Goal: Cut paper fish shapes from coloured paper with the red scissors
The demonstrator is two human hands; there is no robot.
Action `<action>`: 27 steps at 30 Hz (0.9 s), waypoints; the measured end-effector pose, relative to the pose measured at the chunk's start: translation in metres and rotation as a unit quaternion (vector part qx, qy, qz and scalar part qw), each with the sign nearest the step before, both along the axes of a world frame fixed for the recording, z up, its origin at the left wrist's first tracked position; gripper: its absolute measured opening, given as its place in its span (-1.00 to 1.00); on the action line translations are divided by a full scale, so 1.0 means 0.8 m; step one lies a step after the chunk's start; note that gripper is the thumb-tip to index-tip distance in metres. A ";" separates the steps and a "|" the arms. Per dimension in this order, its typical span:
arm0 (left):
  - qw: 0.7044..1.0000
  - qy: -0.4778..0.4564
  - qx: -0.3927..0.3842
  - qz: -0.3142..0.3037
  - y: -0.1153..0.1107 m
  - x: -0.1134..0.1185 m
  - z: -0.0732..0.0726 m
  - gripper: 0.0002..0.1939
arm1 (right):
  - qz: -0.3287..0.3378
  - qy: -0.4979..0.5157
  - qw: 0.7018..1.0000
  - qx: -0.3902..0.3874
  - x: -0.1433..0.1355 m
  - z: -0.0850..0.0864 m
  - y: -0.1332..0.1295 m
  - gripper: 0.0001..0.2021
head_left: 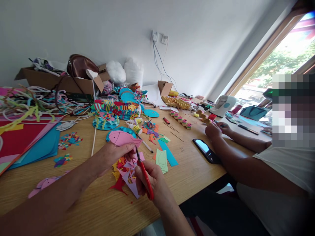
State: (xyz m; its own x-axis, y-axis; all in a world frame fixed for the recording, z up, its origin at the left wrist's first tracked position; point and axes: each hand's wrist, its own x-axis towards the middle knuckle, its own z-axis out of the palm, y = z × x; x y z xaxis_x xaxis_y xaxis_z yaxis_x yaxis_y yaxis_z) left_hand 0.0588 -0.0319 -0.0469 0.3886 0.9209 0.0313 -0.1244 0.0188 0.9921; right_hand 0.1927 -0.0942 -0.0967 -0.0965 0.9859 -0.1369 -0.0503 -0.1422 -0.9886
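A pink paper fish (123, 139) with a drawn eye and gill line is pinched by its tail end in my left hand (116, 154). My right hand (152, 177) grips red-handled scissors (149, 187), their dark blades pointing up at the fish's lower edge near the tail. Under both hands lies a pile of paper scraps (130, 182) in pink, red and yellow. A light green paper piece (161, 160) with a fish outline rests to the right, beside a blue paper strip (169, 154). More pink paper fish (45, 184) lie partly behind my left forearm.
A co-worker's hands (213, 129) work at the right, near a phone (205, 150). Decorated blue paper pieces (105, 124), glue bottles (135, 127) and a pen (145, 144) lie ahead. Coloured sheets (36, 150) are stacked left; a cardboard box (44, 78) stands behind.
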 end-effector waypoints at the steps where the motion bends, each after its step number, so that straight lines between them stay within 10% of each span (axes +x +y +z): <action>1: 1.000 0.001 -0.005 -0.003 0.001 -0.001 0.000 -0.84 | 0.001 -0.002 1.000 0.001 0.000 0.000 0.000 -0.44; 27: 0.998 0.040 0.000 -0.053 0.011 -0.005 -0.005 -0.78 | -0.011 0.000 1.000 -0.017 -0.001 0.000 -0.003 -0.41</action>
